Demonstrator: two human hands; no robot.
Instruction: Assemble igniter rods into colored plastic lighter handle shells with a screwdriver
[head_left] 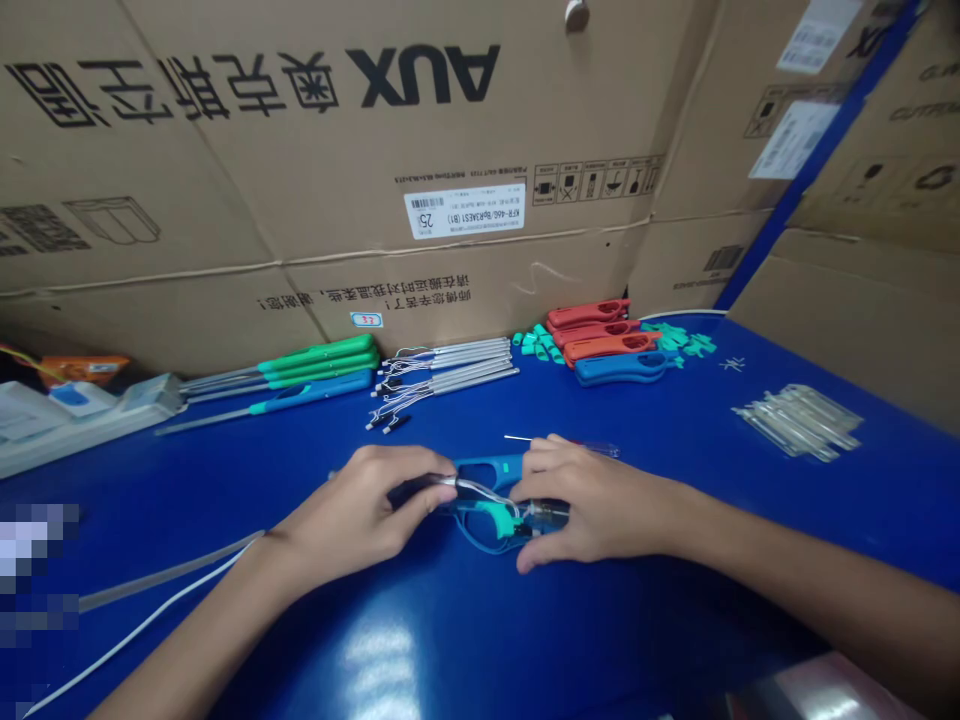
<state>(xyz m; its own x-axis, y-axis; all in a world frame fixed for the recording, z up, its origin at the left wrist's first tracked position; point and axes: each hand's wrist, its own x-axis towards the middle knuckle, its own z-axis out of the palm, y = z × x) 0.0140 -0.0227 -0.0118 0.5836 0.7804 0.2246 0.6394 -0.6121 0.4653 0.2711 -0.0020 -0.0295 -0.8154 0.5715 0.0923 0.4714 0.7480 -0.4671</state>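
My left hand (367, 505) pinches a slim metal lighter tube (448, 481) between thumb and fingers; thin pale wires (484, 490) run from its end toward the right. My right hand (592, 500) is closed around a clear, dark-tinted part (546, 512), which looks like a lighter's fuel tank. Beside it, between the hands, is a teal trigger (499, 519). A blue lighter shell half (480, 470) lies just behind, and more blue casing (480, 540) shows beneath the trigger. My fingers partly hide these parts. Behind my right hand lies a screwdriver with a clear handle (606, 450).
Along the back are finished-looking green lighters (322, 362), wired metal tubes (472, 368), teal caps (541, 343), red handle shells (589, 330), and a blue shell (622, 368). Clear tanks (802, 420) lie right. A power strip (97, 425) stands left, before a cardboard wall (315, 220).
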